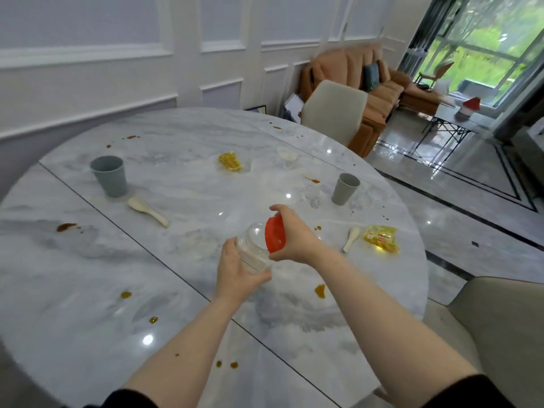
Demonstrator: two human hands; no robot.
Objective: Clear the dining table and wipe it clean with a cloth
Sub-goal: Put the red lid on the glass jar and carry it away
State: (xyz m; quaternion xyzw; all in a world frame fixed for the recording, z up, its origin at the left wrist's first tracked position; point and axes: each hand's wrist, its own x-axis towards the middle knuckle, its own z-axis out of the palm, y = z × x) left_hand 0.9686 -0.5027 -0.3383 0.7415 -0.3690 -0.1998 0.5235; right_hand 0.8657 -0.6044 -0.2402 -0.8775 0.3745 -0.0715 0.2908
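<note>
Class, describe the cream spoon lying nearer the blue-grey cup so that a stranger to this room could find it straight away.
Start at the round marble dining table and find the blue-grey cup on its left side. Just right of and nearer than that cup lies the cream spoon, bowl towards the cup. Unlike the other cream spoon, it lies far from the yellow packet.

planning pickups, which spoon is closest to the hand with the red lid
The spoon beside the yellow wrapper, just right of the right hand; the other spoon lies by the blue-grey cup.
</note>
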